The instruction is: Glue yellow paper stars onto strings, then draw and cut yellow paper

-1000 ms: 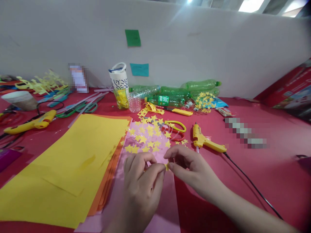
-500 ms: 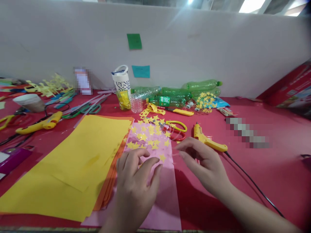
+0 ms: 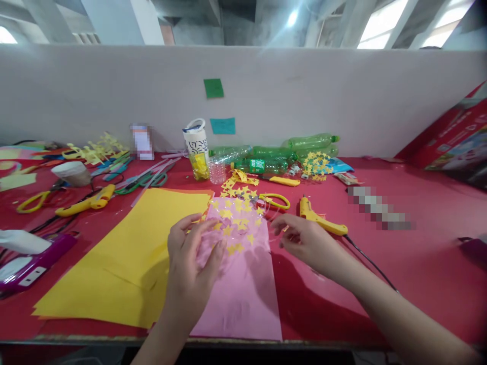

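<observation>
Small yellow paper stars [image 3: 238,205] lie scattered over pink paper [image 3: 243,299]; some appear to sit on thin clear plastic [image 3: 213,249], whose outline is hard to make out. At the left edge of these stars is my left hand [image 3: 194,258], thumb and fingers apart in a curve. Whether it touches the plastic I cannot tell. My right hand [image 3: 299,237] hovers to the right of the stars with its fingers bent and a gap between them. Between the hands and the bottles lie scissors with yellow [image 3: 279,200] and red handles.
A yellow glue gun [image 3: 319,218] with a cord lies right. Yellow sheets [image 3: 125,243] over orange ones are at left, past them another glue gun [image 3: 85,203] and a purple power strip [image 3: 41,263]. Green bottles [image 3: 274,152], a patterned cup [image 3: 196,144] and a yellow cutter [image 3: 284,181] stand or lie behind.
The view has tilted up, showing more above the partition and the table's front edge. My left hand has moved left and its thumb has swung away from the stars; my right hand has turned slightly.
</observation>
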Action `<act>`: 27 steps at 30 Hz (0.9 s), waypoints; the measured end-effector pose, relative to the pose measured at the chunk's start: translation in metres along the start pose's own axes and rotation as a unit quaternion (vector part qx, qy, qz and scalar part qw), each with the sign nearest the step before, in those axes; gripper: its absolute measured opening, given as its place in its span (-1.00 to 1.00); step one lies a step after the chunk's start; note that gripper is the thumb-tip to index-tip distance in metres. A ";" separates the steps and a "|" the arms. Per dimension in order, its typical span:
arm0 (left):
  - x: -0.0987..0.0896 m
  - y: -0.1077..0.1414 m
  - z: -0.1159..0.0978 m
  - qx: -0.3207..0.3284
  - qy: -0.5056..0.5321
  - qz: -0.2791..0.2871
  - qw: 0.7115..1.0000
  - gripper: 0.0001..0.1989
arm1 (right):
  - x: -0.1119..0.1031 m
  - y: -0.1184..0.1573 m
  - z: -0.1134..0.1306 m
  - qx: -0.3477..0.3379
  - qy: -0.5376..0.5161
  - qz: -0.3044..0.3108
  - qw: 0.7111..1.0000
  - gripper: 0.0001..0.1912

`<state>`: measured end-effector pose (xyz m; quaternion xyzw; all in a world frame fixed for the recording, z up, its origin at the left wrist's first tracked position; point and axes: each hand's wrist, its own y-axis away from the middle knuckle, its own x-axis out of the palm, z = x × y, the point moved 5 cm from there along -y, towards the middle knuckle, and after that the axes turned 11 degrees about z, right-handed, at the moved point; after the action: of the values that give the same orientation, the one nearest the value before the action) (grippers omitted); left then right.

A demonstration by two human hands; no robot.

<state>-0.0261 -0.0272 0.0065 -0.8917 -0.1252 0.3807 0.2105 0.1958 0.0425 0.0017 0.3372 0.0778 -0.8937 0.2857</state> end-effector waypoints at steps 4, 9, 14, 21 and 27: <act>0.007 -0.001 0.016 -0.045 0.095 0.030 0.994 -0.65 | 0.020 0.002 0.007 -0.014 0.021 0.042 0.999 -0.80; 0.011 -0.012 0.020 -0.079 0.164 0.026 0.983 -0.68 | 0.037 -0.001 0.013 -0.015 0.030 0.055 0.998 -0.84; -0.004 -0.011 0.023 -0.066 0.156 -0.025 0.985 -0.80 | 0.039 0.004 0.019 -0.017 0.050 0.044 0.998 -0.80; -0.010 0.005 0.005 0.049 -0.067 0.042 0.996 -0.75 | 0.039 0.010 0.028 -0.020 0.116 0.022 0.993 -0.71; -0.001 0.000 -0.003 0.073 -0.117 0.021 0.990 -0.78 | 0.042 0.010 0.031 0.002 0.125 0.038 0.991 -0.73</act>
<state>-0.0245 -0.0286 0.0086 -0.8254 -0.1019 0.4953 0.2511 0.1584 0.0044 -0.0011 0.4496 0.0986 -0.8330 0.3070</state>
